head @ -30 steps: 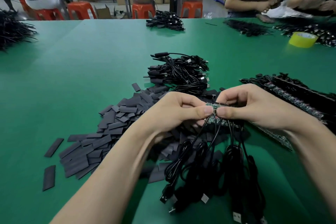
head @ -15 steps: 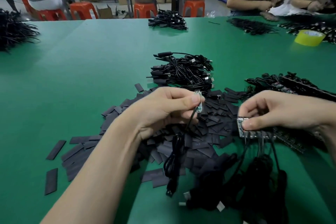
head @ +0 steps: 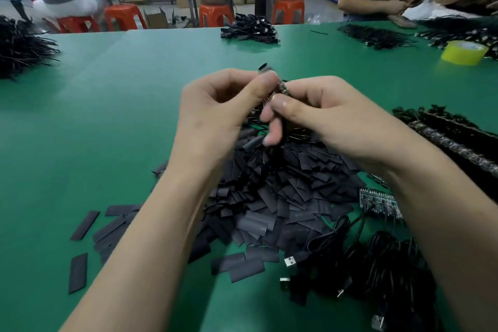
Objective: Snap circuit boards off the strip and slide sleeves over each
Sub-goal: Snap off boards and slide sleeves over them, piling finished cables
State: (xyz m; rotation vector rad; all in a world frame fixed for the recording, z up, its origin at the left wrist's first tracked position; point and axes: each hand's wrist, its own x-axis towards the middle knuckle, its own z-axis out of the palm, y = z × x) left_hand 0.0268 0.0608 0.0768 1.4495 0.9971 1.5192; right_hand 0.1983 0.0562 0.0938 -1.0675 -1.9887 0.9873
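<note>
A: Hands?
B: Both raised over the table, close together, fingertips nearly meeting. Left hand: thumb and forefinger pinch one dark sleeve, whose end sticks up above the fingertips. Other fingers curled in.
A: Right?
B: Right hand pinches a small circuit board between thumb and forefinger, just beside the sleeve (blurred, so I can't tell whether board and sleeve touch or the board is partly inside).
A: Cable on the board?
B: Something dark hangs below the hands. Too blurred to say.
A: Stock?
B: Pile of sleeves lies on the table directly under the hands, a few strays to its left. Strip of green boards lies at the pile's right edge, near the right forearm. Black leads run from it into a bundle of USB cables nearer the camera.
A: Anything else?
B: Row of strips along the right side of the table. Yellow tape roll far right, black cable heap at the far edge. Other people sit at the far side and at the next table.
</note>
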